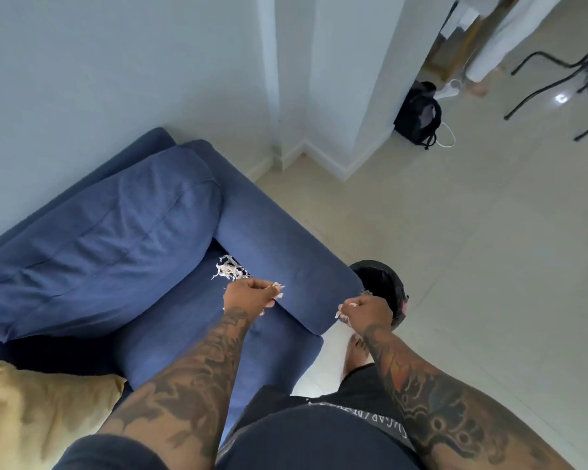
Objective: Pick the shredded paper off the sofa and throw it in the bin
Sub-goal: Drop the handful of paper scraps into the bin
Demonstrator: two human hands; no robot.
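1. A small pile of white shredded paper (230, 268) lies on the dark blue cloth sofa (170, 252), in the gap by the armrest, just beyond the left hand. It could slip down into that gap and get hard to reach.
2. The left hand (252, 296) has its fingers curled round a bunch of white paper bits (276, 289) above the sofa seat. Bits stick out, so some could fall back onto the seat.
3. The right hand (367, 308) is curled round more white bits (343, 312), right next to the round black bin (384, 283) on the floor. If it lets go too soon, light bits could land on the pale floor (472, 266).
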